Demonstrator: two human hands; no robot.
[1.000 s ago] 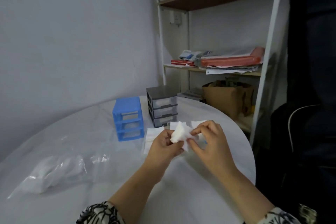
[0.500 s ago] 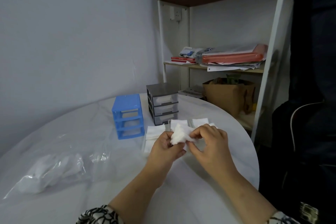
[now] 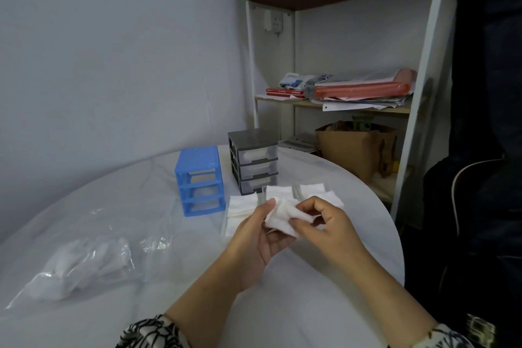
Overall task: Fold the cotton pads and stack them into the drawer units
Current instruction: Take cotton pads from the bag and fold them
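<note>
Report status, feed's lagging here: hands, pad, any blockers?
Left hand and right hand both pinch one white cotton pad, mid-fold. Blue plastic drawer unit, grey drawer unit beyond. Nothing in the way.

Plastic bag (image 3: 84,260), brown paper bag (image 3: 350,150), cluttered shelves (image 3: 353,104)

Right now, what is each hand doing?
Left hand: grips the cotton pad.
Right hand: pinches the same pad.
</note>
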